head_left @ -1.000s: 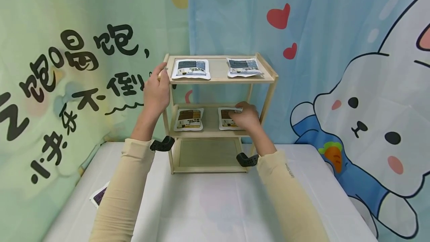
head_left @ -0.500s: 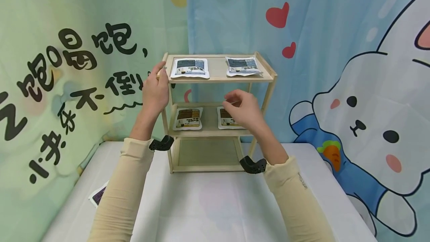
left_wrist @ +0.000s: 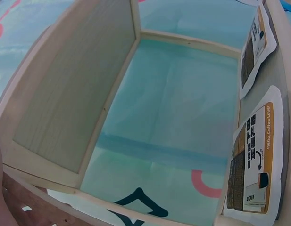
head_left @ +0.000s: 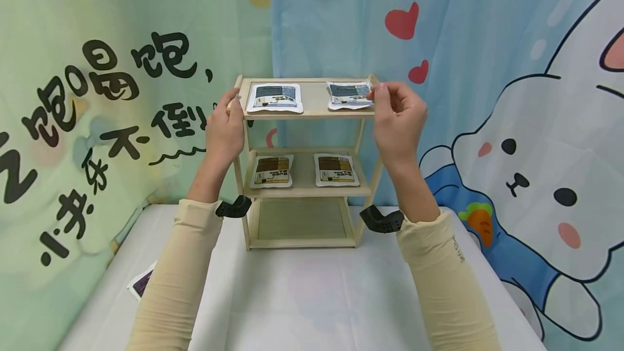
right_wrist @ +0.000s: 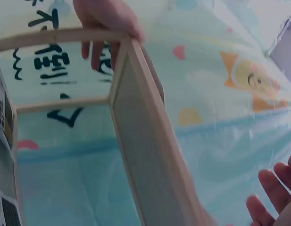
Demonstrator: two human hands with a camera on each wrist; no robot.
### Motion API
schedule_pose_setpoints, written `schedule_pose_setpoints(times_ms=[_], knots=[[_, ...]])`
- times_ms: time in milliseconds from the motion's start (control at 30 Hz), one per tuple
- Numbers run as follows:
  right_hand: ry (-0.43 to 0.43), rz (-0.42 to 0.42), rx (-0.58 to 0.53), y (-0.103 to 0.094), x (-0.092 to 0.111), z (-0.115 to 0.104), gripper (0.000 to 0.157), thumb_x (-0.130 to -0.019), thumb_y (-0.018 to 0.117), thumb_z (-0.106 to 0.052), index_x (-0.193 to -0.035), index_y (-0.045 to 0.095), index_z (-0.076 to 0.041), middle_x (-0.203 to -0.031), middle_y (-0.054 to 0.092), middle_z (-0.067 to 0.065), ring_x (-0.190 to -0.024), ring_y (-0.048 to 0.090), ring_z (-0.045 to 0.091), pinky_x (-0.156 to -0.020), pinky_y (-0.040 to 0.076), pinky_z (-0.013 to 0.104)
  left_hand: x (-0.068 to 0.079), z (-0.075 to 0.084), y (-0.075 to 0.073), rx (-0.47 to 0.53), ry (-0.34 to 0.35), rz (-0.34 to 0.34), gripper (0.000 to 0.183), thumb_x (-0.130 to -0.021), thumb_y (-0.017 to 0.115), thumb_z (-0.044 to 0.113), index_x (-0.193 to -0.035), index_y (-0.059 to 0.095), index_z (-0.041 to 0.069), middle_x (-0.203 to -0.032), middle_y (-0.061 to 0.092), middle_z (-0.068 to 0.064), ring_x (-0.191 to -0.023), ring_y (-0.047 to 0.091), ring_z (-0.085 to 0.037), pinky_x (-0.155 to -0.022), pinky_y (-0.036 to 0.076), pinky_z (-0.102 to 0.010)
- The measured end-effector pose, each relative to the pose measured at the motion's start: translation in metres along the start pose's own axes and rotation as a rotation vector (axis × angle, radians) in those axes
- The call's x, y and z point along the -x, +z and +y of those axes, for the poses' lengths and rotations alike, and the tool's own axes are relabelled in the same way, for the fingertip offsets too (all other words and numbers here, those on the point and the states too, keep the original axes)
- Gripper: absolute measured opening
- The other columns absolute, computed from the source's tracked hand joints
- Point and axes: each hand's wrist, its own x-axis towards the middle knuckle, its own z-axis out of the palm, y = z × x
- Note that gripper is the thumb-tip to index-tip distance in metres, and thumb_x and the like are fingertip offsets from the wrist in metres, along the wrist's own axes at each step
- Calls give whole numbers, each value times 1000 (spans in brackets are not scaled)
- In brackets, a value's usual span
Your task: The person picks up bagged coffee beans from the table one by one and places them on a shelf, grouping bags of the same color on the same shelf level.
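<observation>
A three-tier wooden shelf [head_left: 312, 114] stands on a white table. My left hand [head_left: 231, 110] grips its top left corner post, which also shows in the right wrist view [right_wrist: 107, 21]. My right hand [head_left: 377, 91] is up at the top tier's right end, its curled fingertips at the right edge of a grey-printed packet [head_left: 348, 95]. In the right wrist view these fingertips [right_wrist: 272, 188] are spread with nothing between them. A second grey packet [head_left: 274, 97] lies top left. Two brown-printed packets [head_left: 273, 171] [head_left: 336, 170] lie on the middle tier, and both show in the left wrist view [left_wrist: 251, 174] [left_wrist: 256, 47].
The table [head_left: 312, 297] stretches in front of the shelf. A purple-and-white packet [head_left: 143, 281] lies at its left edge, partly behind my left sleeve. Printed curtains hang close behind and beside the shelf. Black wrist cameras [head_left: 234, 207] [head_left: 382, 220] sit under both wrists.
My right hand left the right brown packet on the middle tier and rose to the right end of the top tier. My left hand stayed on the corner post.
</observation>
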Motion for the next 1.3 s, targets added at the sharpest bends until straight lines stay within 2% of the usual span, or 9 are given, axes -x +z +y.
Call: schedule_pose_setpoints(times_ms=[67,233,500,667,733,833,933,1067,1300], knots=[[12,26,37,-2,-7,8,24,-97,57,-16,-94,71,3,-90,68,10,-83,58,16,-74,41,23,1,-1,-1,-2,-5,-1,51,-103,28,36,-145,46,14,-133,54,-17,-74,42,-28,-65,36,-37],[131,24,104,-7,-16,32,31,-100,52,-25,-114,68,-2,-112,65,9,-103,54,13,-89,40,24,3,-4,-2,-5,-10,-1,51,-103,29,36,-145,46,14,-128,56,-19,-69,38,-28,-64,35,-37],[371,-127,44,-4,-13,55,47,-103,45,-31,-144,46,-7,-144,45,7,-131,40,13,-105,32,25,5,-8,-3,-19,-6,7,51,-103,29,35,-145,46,13,-96,56,-21,-61,31,-24,-59,31,-36],[460,-193,26,-1,-13,68,49,-104,39,-30,-149,39,-9,-151,36,10,-135,35,18,-107,31,31,5,-9,-5,-16,-6,8,51,-103,29,35,-145,47,12,-120,58,-20,-68,38,-26,-63,34,-37],[482,-200,10,1,-12,72,49,-105,37,-29,-149,38,-9,-151,35,12,-134,37,20,-105,34,32,5,-9,-6,-11,-7,0,51,-103,29,35,-145,46,13,-133,54,-18,-78,45,-28,-68,36,-39],[489,-193,-26,2,-11,76,49,-104,35,-26,-150,37,-9,-150,35,14,-129,42,23,-103,37,34,4,-10,-10,21,12,-26,51,-103,31,36,-146,44,13,-140,50,-16,-97,53,-30,-79,41,-42],[484,-180,-44,2,-10,77,49,-103,31,-21,-150,37,-8,-151,35,14,-129,42,22,-103,37,33,5,-11,-19,70,70,-29,50,-103,34,35,-146,44,12,-139,51,-17,-113,56,-29,-90,43,-46],[484,-151,-59,2,-13,77,52,-100,28,-15,-150,37,-7,-151,35,14,-129,42,23,-101,38,31,11,-9,-40,101,128,2,46,-103,38,32,-142,48,11,-132,56,-17,-115,58,-31,-92,44,-48],[489,-109,-39,-2,-17,77,51,-99,30,-17,-148,41,-11,-147,40,11,-118,47,20,-95,40,30,34,-15,-83,87,67,-53,41,-103,43,28,-138,52,8,-131,57,-13,-116,56,-29,-94,43,-49]])
